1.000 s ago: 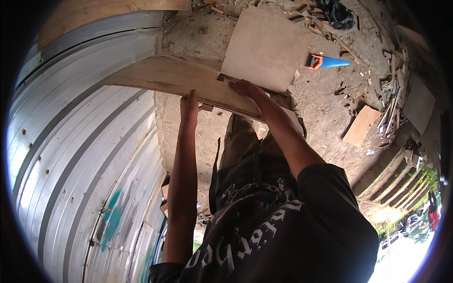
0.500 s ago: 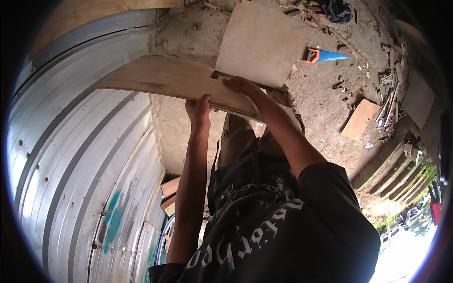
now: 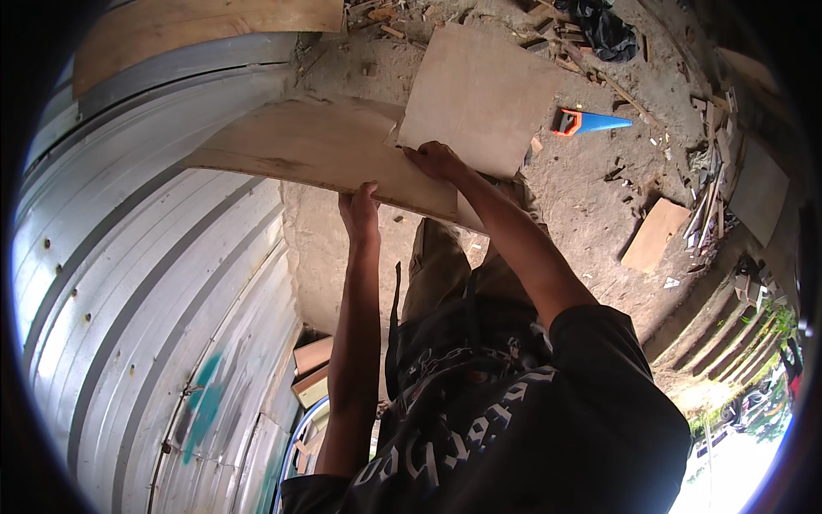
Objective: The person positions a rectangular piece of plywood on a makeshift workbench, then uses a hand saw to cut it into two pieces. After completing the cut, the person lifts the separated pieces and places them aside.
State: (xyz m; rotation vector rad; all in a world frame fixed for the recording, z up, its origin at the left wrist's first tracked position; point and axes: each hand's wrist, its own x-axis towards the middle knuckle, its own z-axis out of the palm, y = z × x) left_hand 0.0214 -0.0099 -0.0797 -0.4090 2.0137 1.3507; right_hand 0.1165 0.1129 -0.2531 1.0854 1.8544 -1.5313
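Note:
A long, thin plywood board [image 3: 300, 141] is held up in front of my legs, reaching left toward the metal wall. My left hand [image 3: 360, 210] grips its near edge, thumb on top and the other fingers underneath. My right hand [image 3: 438, 161] has its fingers curled at the board's far edge; the fingertips are partly hidden. Just beyond that hand, a squarish plywood sheet [image 3: 484, 98] lies on the ground, its near edge partly covered by the board and my right hand.
A handsaw [image 3: 595, 122] with a blue blade and orange-black handle lies right of the sheet. Corrugated metal wall [image 3: 128, 317] closes the left side. A small wood offcut [image 3: 655, 235] lies at right, near scattered scraps. Far off is a black plastic bag [image 3: 606, 32].
The board has tilted so more of its upper face shows, and the dark gap by the sheet is covered. Both hands stay at its edges; the whole view has shifted slightly.

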